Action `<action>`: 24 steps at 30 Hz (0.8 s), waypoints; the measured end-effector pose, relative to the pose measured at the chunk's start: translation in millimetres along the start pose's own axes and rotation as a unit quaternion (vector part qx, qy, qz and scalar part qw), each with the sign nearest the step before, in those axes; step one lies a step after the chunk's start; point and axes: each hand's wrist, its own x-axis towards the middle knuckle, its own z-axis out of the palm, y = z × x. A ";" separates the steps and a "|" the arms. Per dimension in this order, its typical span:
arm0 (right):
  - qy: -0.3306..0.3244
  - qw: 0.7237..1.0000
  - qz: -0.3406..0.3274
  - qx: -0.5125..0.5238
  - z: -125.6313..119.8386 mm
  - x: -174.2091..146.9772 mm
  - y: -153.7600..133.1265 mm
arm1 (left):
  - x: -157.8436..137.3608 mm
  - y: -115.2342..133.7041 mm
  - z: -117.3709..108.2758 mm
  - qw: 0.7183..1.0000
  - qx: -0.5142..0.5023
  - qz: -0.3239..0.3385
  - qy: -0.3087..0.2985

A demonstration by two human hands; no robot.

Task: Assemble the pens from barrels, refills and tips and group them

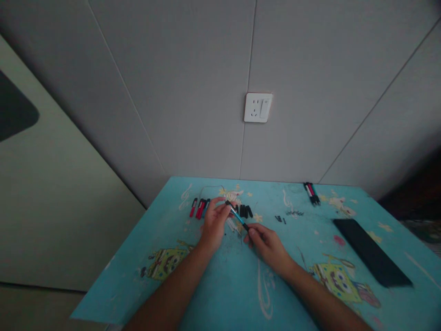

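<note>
Between my two hands is a blue pen (pixel 237 215) with black ends, tilted down to the right. My left hand (pixel 215 224) pinches its upper end with thumb and fingers. The fingers of my right hand (pixel 264 242) are closed on the black lower end. Just beyond my left hand lie red pen barrels (pixel 200 209), partly hidden by the fingers. Several black caps or grips (pixel 245 211) rest in a row behind the pen. Thin white refills (pixel 231 224) lie under it, partly covered.
Assembled-looking pens (pixel 312 193) lie at the back right of the blue cartoon-printed table (pixel 220 289). Small dark pieces (pixel 279 219) and a row of tiny springs or clips (pixel 295 213) are nearer the middle. A black flat slab (pixel 372 252) lies right. A wall socket (pixel 258 107) is above.
</note>
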 end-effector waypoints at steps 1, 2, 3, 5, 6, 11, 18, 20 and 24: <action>0.014 1.000 -0.002 -0.011 1.0 0.1 1.1 | 0.1 0.1 -0.2 1.000 -0.003 -0.001 0.004; 0.029 0.999 -0.004 -0.023 1.8 0.3 2.0 | 0.3 -0.2 -0.6 1.000 -0.006 -0.001 0.009; 0.040 0.999 -0.006 -0.034 2.4 0.4 2.7 | 0.4 -0.6 -1.0 1.000 -0.007 -0.001 0.012; 0.054 0.997 -0.005 -0.046 2.9 0.5 3.4 | 0.5 -2.0 -1.8 1.000 -0.007 0.000 0.010; 0.057 0.997 -0.002 -0.047 2.8 0.4 3.4 | 0.5 -2.8 -2.0 1.000 -0.006 0.001 0.008; 0.035 0.999 -0.002 -0.014 1.5 -0.6 -2.7 | 0.2 -4.8 -1.2 1.000 -0.004 0.016 0.004; 0.000 0.999 0.012 0.048 8.1 -1.1 -6.5 | -0.9 -1.3 0.4 1.000 -0.024 0.005 0.004; 0.027 0.998 0.009 0.050 9.9 -0.7 -4.4 | -0.8 -0.7 0.2 1.000 -0.018 0.004 0.011; 0.050 0.997 0.020 0.050 8.2 1.3 -1.2 | -1.5 -0.9 1.2 1.000 -0.016 0.004 0.015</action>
